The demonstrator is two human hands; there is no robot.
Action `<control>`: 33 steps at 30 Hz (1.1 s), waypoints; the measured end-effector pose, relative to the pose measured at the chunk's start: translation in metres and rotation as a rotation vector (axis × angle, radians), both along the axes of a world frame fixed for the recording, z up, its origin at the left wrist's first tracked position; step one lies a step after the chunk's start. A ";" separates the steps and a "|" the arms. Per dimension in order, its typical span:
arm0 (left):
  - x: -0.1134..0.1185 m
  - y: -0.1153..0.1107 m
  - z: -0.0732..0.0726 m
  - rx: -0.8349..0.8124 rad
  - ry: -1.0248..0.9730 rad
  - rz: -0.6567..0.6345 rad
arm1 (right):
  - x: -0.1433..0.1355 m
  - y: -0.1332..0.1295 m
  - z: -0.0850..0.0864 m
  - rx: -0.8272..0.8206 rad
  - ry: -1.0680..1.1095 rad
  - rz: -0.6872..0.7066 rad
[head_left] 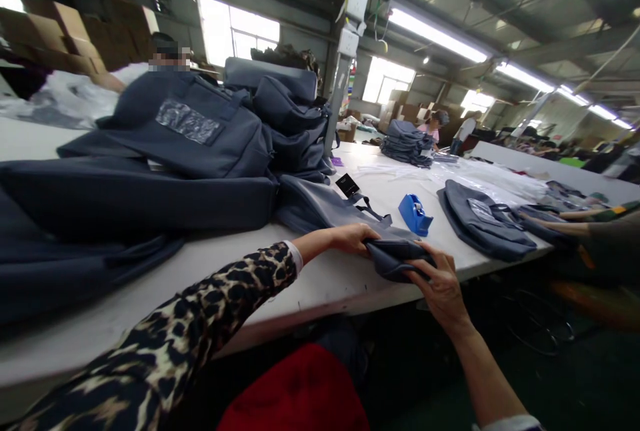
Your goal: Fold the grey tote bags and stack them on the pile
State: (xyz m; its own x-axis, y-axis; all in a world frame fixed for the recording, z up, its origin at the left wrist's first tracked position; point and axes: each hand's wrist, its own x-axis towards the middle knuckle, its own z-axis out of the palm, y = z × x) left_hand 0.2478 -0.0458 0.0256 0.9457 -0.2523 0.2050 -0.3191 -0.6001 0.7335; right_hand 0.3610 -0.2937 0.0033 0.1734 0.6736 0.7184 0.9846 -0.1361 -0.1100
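Observation:
A dark blue-grey bag (320, 207) lies flat on the white table, its near end bunched at the front edge. My left hand (356, 239) is closed on the bag's upper side, fingers partly hidden by the fabric. From the right, my right hand (440, 277) pinches the same folded end, thumb below and fingers above. A black hang tag (347, 185) and a short strap (373, 209) stick out at the bag's far side. Just beyond my right hand stands a blue tape dispenser (416, 215).
Bags (200, 124) are piled high on the left of the white table (300, 284). Another bag (483, 221) lies to the right, near a co-worker's arm (560, 225). A metal post (343, 84) rises behind. More folded bags (406, 143) are stacked farther back.

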 end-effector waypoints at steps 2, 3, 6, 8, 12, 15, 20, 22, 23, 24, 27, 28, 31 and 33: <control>0.001 0.000 -0.001 -0.030 0.026 0.006 | -0.005 -0.004 0.000 -0.014 0.045 -0.025; 0.001 -0.001 -0.001 -0.033 0.033 0.019 | -0.010 -0.006 -0.001 -0.033 0.044 -0.043; 0.004 -0.006 -0.001 0.025 0.000 0.088 | -0.031 -0.006 -0.007 -0.079 -0.034 -0.129; 0.006 -0.009 0.000 0.081 -0.021 0.133 | -0.044 0.002 -0.012 -0.034 -0.105 -0.222; 0.009 -0.009 0.005 0.112 -0.008 0.173 | -0.043 0.020 -0.015 0.117 -0.193 -0.329; 0.008 -0.004 0.009 0.104 -0.013 0.151 | -0.023 0.021 -0.006 0.108 -0.159 -0.325; -0.002 -0.003 0.009 0.217 0.018 0.136 | 0.005 0.011 0.006 -0.038 -0.043 -0.123; -0.008 -0.011 0.005 0.295 0.023 0.159 | 0.006 0.010 0.004 -0.044 0.027 -0.053; -0.010 -0.017 0.004 0.326 -0.002 0.161 | 0.005 0.010 0.002 -0.053 0.045 -0.036; -0.012 -0.024 0.002 0.350 -0.042 0.155 | 0.002 0.010 0.000 -0.069 0.046 -0.030; -0.015 -0.041 -0.003 0.388 -0.118 0.178 | -0.007 0.013 -0.005 -0.122 0.007 -0.062; -0.015 -0.045 -0.004 0.400 -0.109 0.211 | -0.010 0.014 -0.006 -0.129 0.001 -0.080; -0.016 -0.046 -0.006 0.390 -0.075 0.299 | -0.015 0.007 -0.008 -0.100 0.067 -0.082; -0.016 -0.042 -0.006 0.338 -0.075 0.303 | -0.016 -0.004 -0.009 -0.037 0.124 -0.042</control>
State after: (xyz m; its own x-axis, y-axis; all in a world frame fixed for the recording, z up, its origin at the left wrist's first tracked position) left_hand 0.2315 -0.0876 0.0198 0.9729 -0.0312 0.2291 -0.1370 -0.8759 0.4625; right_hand 0.3452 -0.2975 -0.0061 0.2878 0.6897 0.6645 0.9571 -0.1832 -0.2244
